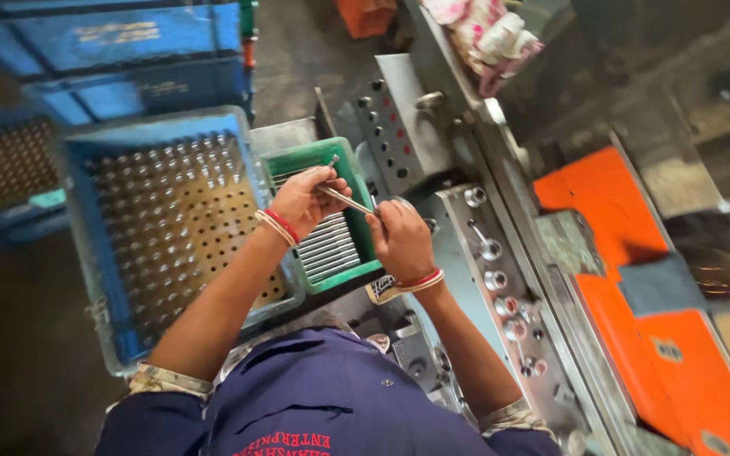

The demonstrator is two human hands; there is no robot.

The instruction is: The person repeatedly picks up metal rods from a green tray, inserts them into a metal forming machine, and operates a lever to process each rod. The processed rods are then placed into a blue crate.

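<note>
Head view: both hands (302, 198) (399, 238) grip one metal rod (344, 200) above green tray (350, 173), beside blue crate (95, 253).

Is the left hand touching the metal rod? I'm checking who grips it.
Touching. The head view shows the left hand pinching one end of the metal rod above the green tray.

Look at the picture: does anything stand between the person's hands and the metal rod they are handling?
Nothing visible does. The left hand and right hand both grip the metal rod directly, holding it just above the green tray of similar rods. The blue crate sits off to the side, clear of them.
</note>
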